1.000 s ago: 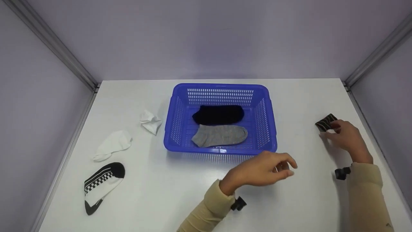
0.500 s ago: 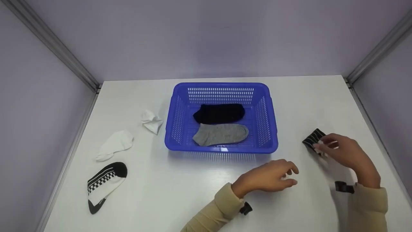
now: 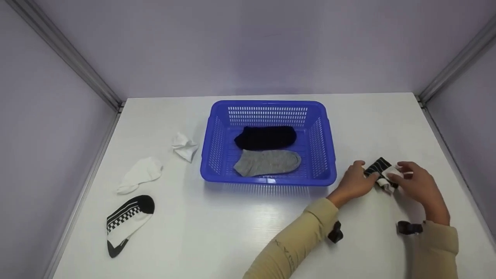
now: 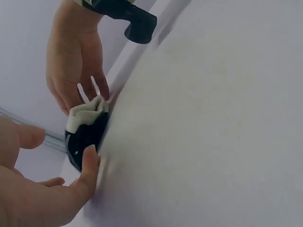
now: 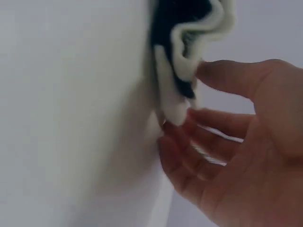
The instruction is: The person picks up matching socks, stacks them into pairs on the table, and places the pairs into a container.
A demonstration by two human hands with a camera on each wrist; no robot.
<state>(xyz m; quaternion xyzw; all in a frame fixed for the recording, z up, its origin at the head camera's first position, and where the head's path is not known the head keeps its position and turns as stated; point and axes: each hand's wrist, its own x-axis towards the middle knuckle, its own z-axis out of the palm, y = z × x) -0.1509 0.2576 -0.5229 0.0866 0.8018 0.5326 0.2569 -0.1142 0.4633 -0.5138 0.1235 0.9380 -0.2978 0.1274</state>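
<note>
A folded black-and-white sock (image 3: 379,167) with thin light stripes is low over the right side of the table. My right hand (image 3: 418,184) pinches its white end between thumb and fingers, as the right wrist view shows with the sock's folded edge (image 5: 189,52). My left hand (image 3: 354,181) is at the sock's left side, fingers spread rather than closed round it. One left fingertip (image 4: 90,156) lies at the sock's dark end in the left wrist view; firm contact cannot be told. Blue basket (image 3: 209,155) stands left of both hands, holding a black sock (image 3: 267,137) and a grey sock (image 3: 267,162).
On the table's left lie a crumpled white sock (image 3: 184,147), a flatter white sock (image 3: 140,175) and a checkered black-and-white sock (image 3: 130,224). Pale panels (image 3: 267,46) wall the table at the back and both sides.
My right hand has drawn the folded sock towards me and left from farther back on the right. My left hand has moved right and forward from before the basket to the sock.
</note>
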